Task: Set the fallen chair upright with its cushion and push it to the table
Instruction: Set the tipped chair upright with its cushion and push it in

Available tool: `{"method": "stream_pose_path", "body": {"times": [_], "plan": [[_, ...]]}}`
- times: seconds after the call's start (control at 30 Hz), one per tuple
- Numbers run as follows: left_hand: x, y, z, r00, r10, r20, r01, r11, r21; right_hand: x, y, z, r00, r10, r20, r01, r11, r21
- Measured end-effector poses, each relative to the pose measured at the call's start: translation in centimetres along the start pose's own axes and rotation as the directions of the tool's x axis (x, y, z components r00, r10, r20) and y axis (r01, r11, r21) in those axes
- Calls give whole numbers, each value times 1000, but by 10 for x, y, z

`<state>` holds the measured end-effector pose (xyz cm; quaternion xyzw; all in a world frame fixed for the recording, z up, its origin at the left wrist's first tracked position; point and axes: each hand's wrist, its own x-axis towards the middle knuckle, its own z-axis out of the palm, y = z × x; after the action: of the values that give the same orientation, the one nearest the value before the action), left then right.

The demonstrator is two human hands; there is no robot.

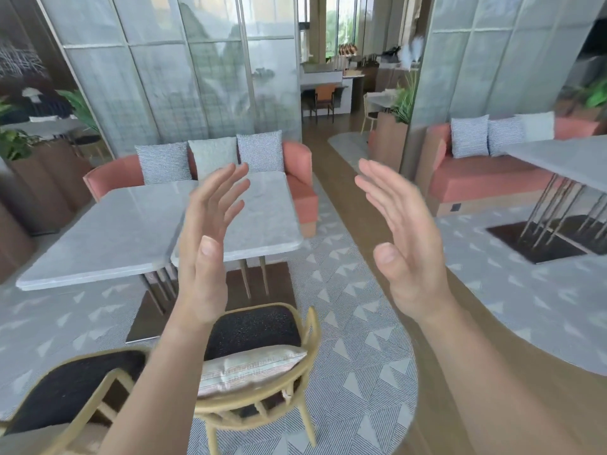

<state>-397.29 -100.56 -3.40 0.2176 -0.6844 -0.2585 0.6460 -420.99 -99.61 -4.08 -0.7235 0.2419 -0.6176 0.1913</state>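
At the lower left stands a second chair (65,389) with a dark seat and a pale wooden frame, partly cut off by the edge of the view. Beyond it is the grey stone-topped table (115,234), with a pink sofa (299,178) carrying three patterned pillows behind it.

The left hand (205,257) is raised in front of the table, fingers straight and spread, palm turned toward the other hand — it holds nothing and touches nothing. Below its forearm the chair (259,326) stands upright on the patterned rug (354,356), its seat facing the near edge of the table and close to the table's base. Whether the seat reaches under the top cannot be told. Its cushion (249,367), pale with faint stripes, lies on the back of the seat, leaning against the curved backrest.

The right hand (404,244) is also lifted, fingers straight and close together, palm facing left — empty, well apart from the chair. Further right stand another grey table (565,159) and a second pink sofa (486,182).
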Motion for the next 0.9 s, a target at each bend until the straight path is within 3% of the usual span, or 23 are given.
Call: {"method": "stream_pose_path", "body": {"times": [0.33,0.7,0.9], "plan": [[42,-24,268,977,74,200,-17,962,-271,-56,-20,-248,973,-14,-229,-55,955,-293],[66,-69,522,891,187,413,54,861,-505,-118,-19,-452,900,-53,-433,-230,785,-575],[92,-97,656,856,219,469,160,749,-642,-131,-12,-555,872,-62,-485,-323,671,-667]]}}
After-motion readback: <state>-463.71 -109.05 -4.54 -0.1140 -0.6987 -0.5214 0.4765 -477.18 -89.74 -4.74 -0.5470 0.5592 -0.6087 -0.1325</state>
